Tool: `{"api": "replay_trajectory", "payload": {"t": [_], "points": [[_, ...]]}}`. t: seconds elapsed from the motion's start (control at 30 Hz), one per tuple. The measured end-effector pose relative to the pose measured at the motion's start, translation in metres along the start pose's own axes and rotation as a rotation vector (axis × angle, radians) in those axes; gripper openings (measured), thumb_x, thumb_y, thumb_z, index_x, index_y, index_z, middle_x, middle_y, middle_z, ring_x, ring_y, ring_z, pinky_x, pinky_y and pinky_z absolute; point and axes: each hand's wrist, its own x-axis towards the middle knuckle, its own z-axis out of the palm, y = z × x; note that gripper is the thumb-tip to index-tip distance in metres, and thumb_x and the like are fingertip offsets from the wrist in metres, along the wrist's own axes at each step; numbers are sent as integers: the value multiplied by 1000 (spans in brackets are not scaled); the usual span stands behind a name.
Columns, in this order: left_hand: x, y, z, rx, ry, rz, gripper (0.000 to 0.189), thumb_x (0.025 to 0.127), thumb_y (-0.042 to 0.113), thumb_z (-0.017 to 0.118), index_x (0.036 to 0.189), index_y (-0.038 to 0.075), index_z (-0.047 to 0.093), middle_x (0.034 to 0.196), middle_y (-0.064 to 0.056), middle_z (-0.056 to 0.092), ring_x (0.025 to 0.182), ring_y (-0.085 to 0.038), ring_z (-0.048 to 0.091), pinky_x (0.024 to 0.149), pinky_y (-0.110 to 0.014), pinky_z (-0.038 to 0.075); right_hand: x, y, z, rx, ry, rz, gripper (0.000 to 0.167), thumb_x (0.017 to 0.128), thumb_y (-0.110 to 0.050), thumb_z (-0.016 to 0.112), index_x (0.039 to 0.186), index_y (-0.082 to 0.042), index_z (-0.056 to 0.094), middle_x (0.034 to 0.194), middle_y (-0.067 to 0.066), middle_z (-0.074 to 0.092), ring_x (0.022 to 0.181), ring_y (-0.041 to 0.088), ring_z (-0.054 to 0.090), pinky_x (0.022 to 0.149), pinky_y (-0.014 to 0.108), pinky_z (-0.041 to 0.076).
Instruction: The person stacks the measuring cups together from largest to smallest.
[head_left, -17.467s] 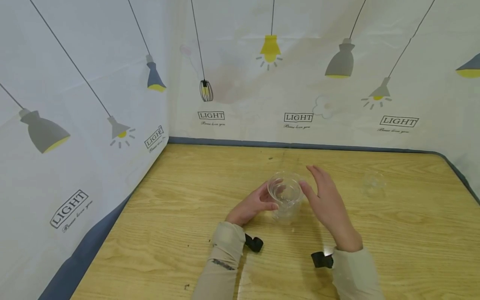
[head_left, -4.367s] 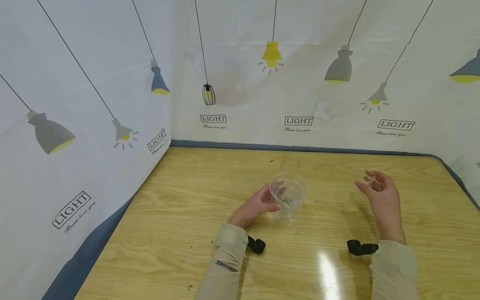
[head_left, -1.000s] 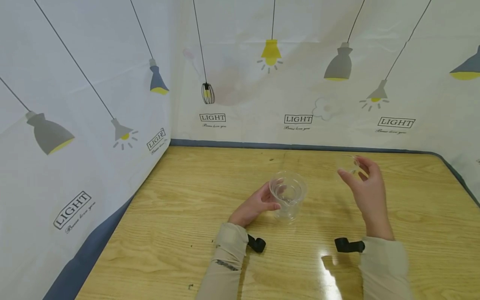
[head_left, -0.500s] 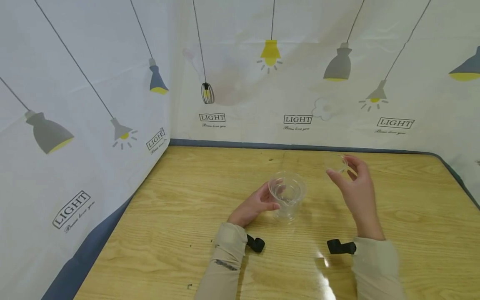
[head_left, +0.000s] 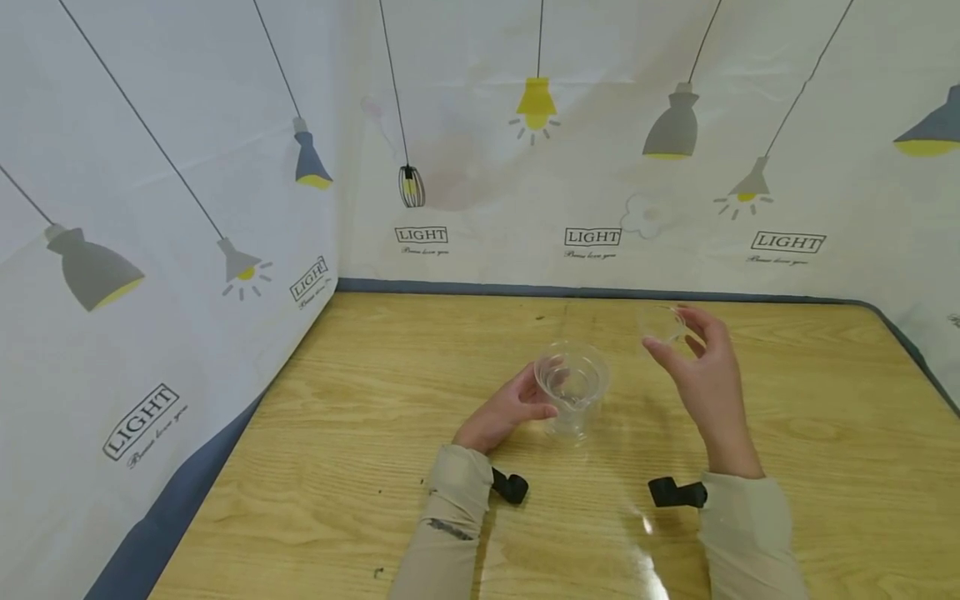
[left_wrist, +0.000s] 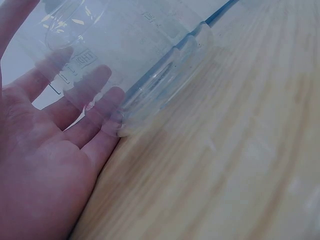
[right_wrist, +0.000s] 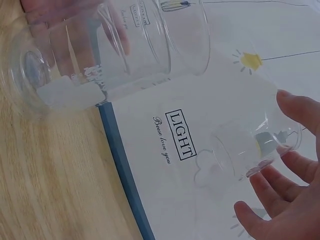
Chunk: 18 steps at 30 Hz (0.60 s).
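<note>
A clear, wide-rimmed jar (head_left: pixel 576 385) stands upright on the wooden table. My left hand (head_left: pixel 504 410) grips its left side, thumb in front and fingers behind. In the left wrist view, the fingers of the left hand (left_wrist: pixel 55 120) show through the transparent wall. Raised to the right of the jar, my right hand (head_left: pixel 708 371) pinches a small clear cup-shaped piece (head_left: pixel 660 325) between thumb and fingers. The right wrist view shows this see-through piece (right_wrist: pixel 242 145) apart from the jar (right_wrist: pixel 142 45), which has a whitish patch near its base.
The wood-grain table (head_left: pixel 322 467) reaches back to a white backdrop (head_left: pixel 480 167) printed with hanging lamps and "LIGHT" labels. A blue-grey band (head_left: pixel 450 287) runs along its foot. Black wrist mounts (head_left: pixel 512 487) jut inward from both sleeves.
The small clear piece stood on the table at the right in the oldest frame; my right hand has since lifted it and moved it left towards the jar. My left hand keeps its grip.
</note>
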Motion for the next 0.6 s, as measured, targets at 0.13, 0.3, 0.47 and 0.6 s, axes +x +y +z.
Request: {"api": "replay_trajectory", "payload": {"t": [0.13,0.3,0.47,0.6], "points": [[0,1,1,-5,-3,1,71,84,9,61,142,24,22,144,-12,24,132,-23,22,100,-31,29,-1,-1,0,-1,4,-2,72,76,-41,67,136,-18,34,136,1,34,125,21,32,100,38,28],[0,2,2,-3,-4,3,71,84,9,61,142,21,22,144,-14,24,132,-27,21,100,-32,29,-2,-4,3,34,9,-23,70,76,-38,68,134,-17,37,134,1,36,123,19,34,100,37,29],[0,4,3,-6,4,10,72,83,9,62,142,19,22,144,-16,24,131,-28,22,99,-33,30,-3,-9,6,52,4,-59,67,76,-36,69,133,-19,38,133,1,37,123,20,34,100,38,29],[0,4,4,-7,-4,8,71,84,8,61,142,18,21,144,-16,23,131,-27,22,100,-33,30,-4,-12,7,56,-6,-61,67,76,-37,69,133,-21,38,133,0,37,123,20,34,100,39,29]]}}
